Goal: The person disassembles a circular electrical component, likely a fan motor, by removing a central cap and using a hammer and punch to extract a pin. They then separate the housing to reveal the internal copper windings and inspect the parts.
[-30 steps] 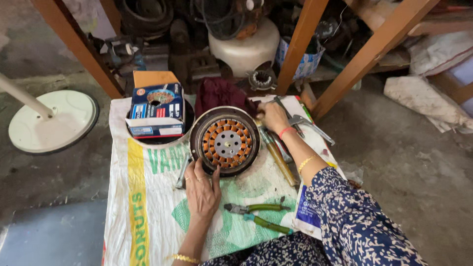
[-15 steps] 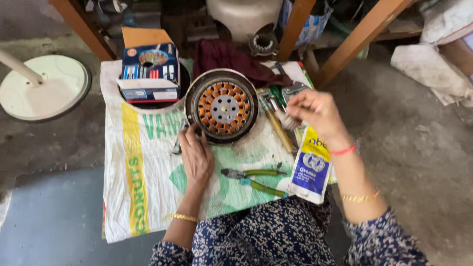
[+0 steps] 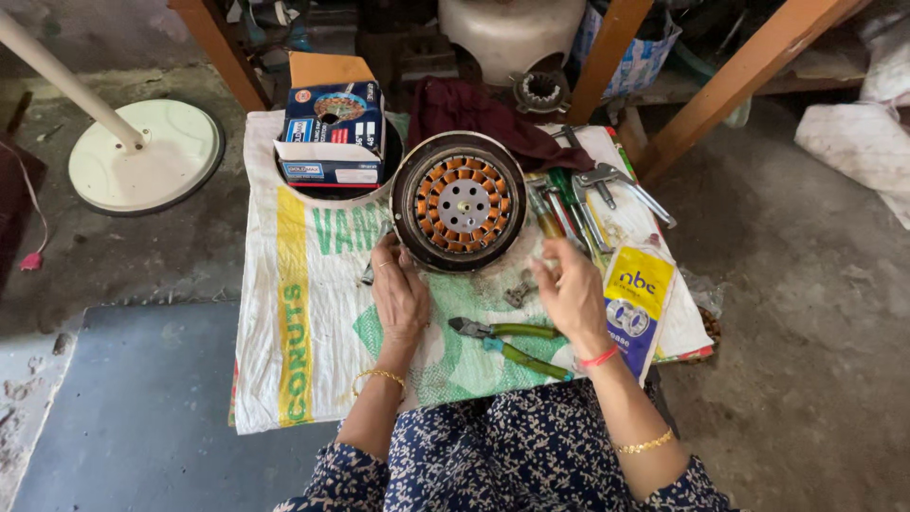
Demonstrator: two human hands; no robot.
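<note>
Copper windings ring the stator, a round metal disc with a pale perforated hub and a dark rim, lying flat on a woven white sack with green and yellow print that covers the worktop. The left hand rests palm down at the stator's 7 o'clock, fingers spread flat and touching the rim, gripping nothing. The right hand hovers at 4 o'clock from the stator, fingers loosely curled and part open; whether it pinches anything I cannot tell. A small grey metal piece lies just beside its fingertips. Green-handled pliers lie between the two wrists, at the stator's 6 o'clock. At 3 o'clock lie screwdrivers and a steel puller; a yellow-and-blue sachet sits at 4 o'clock. A blue carton stands at 10 o'clock. Since half a second ago the right hand has dropped from beside the tools toward the sack, while the left has stayed on the rim.
</note>
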